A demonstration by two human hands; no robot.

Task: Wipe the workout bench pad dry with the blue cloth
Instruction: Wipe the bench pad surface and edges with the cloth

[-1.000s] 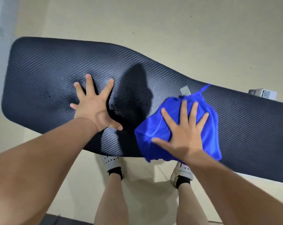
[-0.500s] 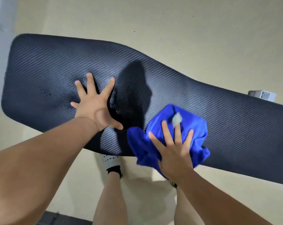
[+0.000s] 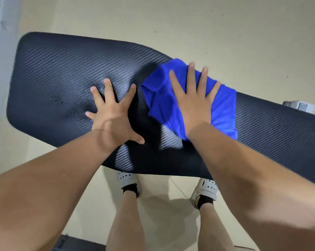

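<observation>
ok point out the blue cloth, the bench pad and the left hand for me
blue cloth [image 3: 223, 113]: head view, on the bare fabric right of the pressing hand
bench pad [image 3: 50, 73]: head view, on its uncovered left part
left hand [image 3: 113, 120]: head view, on the back of the hand

Blue cloth [image 3: 223, 109]; black bench pad [image 3: 62, 73], diagonal weave; beige floor [image 3: 225, 29].

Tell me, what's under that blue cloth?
The blue cloth lies flat on the black bench pad, pressed down by the right hand. Whether the pad beneath is wet or dry cannot be seen, since the cloth covers it.
</observation>
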